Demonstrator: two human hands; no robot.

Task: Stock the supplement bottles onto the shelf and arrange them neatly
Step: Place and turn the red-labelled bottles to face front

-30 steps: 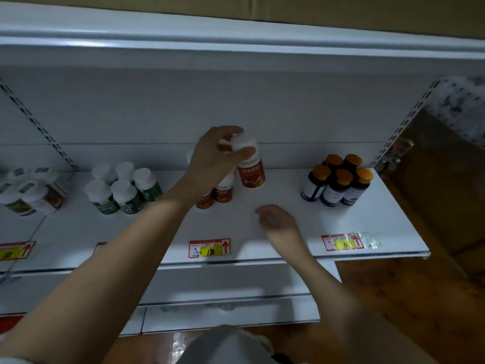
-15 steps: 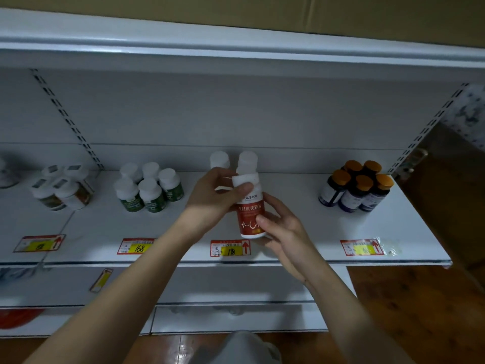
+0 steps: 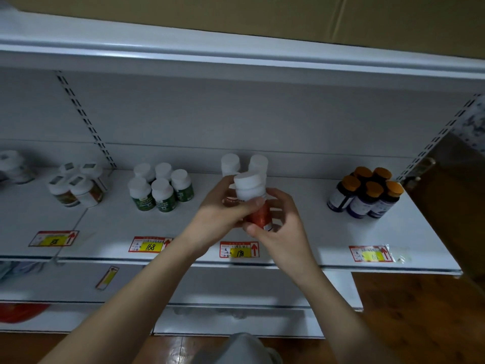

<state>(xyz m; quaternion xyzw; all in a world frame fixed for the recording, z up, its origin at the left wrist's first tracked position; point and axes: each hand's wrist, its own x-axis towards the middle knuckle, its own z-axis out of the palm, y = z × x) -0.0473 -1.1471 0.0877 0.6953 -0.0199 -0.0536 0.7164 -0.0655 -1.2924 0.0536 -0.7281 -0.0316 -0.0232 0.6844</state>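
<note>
Red-labelled supplement bottle (image 3: 258, 206) with a broad white cap is held upright above the front part of the white shelf (image 3: 301, 232), just over the price tag marked 198 (image 3: 239, 249). Both hands wrap it: the left hand (image 3: 223, 208) curls round the upper body under the cap, thumb across the front, while the right hand (image 3: 280, 222) cups the lower half with fingers bent round it. Two white-capped bottles (image 3: 244, 164) stand behind it; green-labelled bottles (image 3: 160, 190) lie to its left, orange-capped bottles (image 3: 367, 193) to its right.
</note>
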